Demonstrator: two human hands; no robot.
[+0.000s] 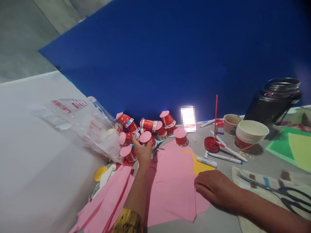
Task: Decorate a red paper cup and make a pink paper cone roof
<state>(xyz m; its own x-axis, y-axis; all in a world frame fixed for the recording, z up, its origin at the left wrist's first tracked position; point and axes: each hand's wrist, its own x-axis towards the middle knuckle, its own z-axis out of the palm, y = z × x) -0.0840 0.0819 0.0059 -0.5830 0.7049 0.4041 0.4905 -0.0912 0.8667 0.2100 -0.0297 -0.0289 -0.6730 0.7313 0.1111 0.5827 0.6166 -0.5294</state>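
My left hand (143,151) reaches into a group of small red paper cups, its thumb and finger spread against a cup topped with a pink disc (145,137). Whether it grips that cup is unclear. Other red cups (168,120) with pink discs stand or lie around it; one stands apart at the right (181,137). My right hand (213,187) rests with curled fingers at the right edge of the pink paper sheets (172,184); what its fingers hold, if anything, is hidden. A glue stick (206,162) lies on yellow paper just above it.
Scissors (269,188) lie on a cloth at the right. Behind are markers (225,158), a red dish (211,145) with an upright stick, stacked paper cups (251,132) and a dark flask (269,100). Plastic bags (85,123) lie left; a blue panel (170,58) rises behind.
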